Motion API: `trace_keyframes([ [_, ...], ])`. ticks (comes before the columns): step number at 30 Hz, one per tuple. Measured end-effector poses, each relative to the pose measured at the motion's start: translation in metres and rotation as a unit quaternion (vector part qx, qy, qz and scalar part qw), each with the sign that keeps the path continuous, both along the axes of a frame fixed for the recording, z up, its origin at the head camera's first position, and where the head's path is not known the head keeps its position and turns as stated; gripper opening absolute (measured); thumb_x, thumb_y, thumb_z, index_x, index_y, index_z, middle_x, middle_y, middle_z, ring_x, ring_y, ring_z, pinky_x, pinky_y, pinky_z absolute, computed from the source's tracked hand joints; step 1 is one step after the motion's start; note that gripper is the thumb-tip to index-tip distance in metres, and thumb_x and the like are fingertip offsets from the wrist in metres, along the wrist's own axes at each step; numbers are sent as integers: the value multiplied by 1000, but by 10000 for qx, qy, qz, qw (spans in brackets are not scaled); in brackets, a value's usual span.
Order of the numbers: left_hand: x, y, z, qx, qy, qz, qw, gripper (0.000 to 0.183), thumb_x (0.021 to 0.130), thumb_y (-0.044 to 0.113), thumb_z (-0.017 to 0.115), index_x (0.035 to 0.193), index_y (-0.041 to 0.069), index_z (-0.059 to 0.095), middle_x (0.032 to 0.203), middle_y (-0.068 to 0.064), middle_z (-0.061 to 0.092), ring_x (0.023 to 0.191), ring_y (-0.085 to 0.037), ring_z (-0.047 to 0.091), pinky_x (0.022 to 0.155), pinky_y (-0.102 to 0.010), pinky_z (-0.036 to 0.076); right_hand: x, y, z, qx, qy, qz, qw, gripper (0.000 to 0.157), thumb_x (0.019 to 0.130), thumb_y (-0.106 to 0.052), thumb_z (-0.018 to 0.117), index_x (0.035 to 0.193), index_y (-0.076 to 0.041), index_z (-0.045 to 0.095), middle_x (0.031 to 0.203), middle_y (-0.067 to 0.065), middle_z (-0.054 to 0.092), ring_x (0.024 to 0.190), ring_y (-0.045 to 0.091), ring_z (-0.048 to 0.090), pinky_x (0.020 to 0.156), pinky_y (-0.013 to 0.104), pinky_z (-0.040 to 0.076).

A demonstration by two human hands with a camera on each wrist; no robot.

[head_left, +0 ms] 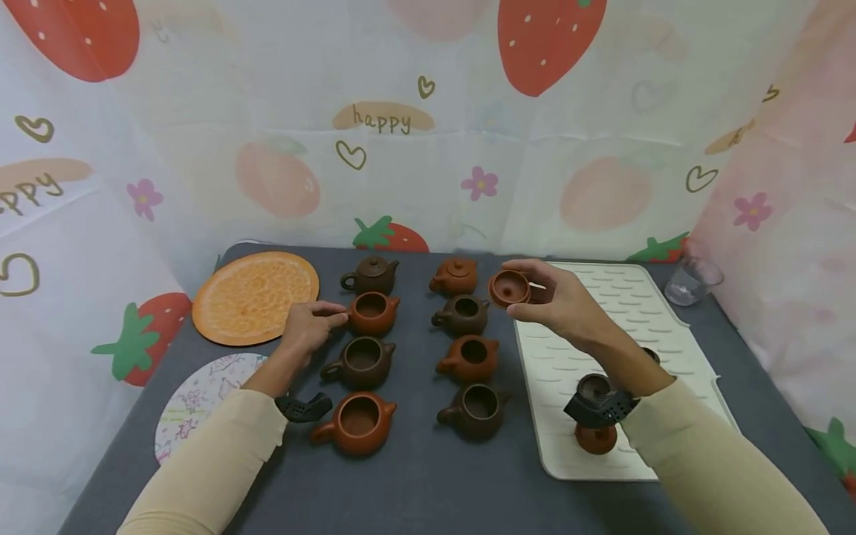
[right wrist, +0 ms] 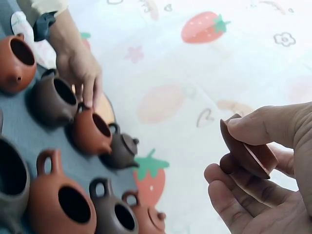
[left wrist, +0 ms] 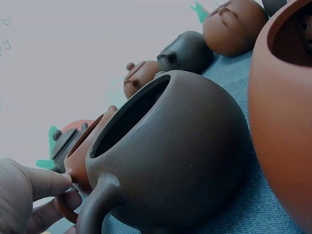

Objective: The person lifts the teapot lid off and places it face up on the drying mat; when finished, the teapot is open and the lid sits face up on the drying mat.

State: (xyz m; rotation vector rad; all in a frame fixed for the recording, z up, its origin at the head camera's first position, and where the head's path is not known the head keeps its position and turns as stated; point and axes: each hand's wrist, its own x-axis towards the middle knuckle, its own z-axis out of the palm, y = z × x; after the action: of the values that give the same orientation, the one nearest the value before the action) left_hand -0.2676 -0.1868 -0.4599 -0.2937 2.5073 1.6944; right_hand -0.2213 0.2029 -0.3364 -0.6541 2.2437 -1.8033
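My left hand (head_left: 309, 327) pinches the handle of an open reddish-brown teapot (head_left: 374, 318), second from the back in the left column. In the left wrist view, thumb and fingers close on that handle, partly behind a dark brown teapot (left wrist: 180, 146). My right hand (head_left: 565, 303) holds a reddish-brown teapot lid (head_left: 510, 288) by its rim, above the table near the right column. Its underside faces the head camera. The right wrist view shows the lid (right wrist: 243, 152) tilted between thumb and fingers, its round knob turned toward the fingertips.
Two columns of teapots stand on the dark table; the back pair, one dark (head_left: 371, 276) and one reddish (head_left: 456, 276), wear lids. A white mat (head_left: 555, 446) bears several lids, partly behind my right wrist. A clear glass (head_left: 689, 282), an orange round mat (head_left: 254, 297) and a patterned one (head_left: 194, 397) flank them.
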Motion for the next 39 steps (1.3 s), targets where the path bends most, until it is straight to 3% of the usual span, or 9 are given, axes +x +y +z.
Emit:
trace_keyframes([
  [12,0,1,0,53,-39,-80,9999,22,93,19,68,110,6,72,109,-10,64,96,-26,57,72,-33,46,4,41,-10,491,-29,-474,9977,56,86,3,70,137,0,47,129,19,49,110,25,60,81,32,52],
  [29,-1,0,1,93,-32,-106,9999,22,93,18,68,110,5,72,110,-11,63,96,-27,57,72,-32,45,6,83,-41,1337,-557,-892,9854,57,89,-1,67,141,-1,43,139,21,42,123,38,49,83,31,51],
  [39,0,0,1,86,-39,-99,9999,22,93,18,68,110,6,72,111,-11,63,98,-28,57,74,-34,46,0,98,-59,1931,-679,-1028,9734,57,87,0,66,140,-1,44,130,23,49,112,37,56,83,41,50],
])
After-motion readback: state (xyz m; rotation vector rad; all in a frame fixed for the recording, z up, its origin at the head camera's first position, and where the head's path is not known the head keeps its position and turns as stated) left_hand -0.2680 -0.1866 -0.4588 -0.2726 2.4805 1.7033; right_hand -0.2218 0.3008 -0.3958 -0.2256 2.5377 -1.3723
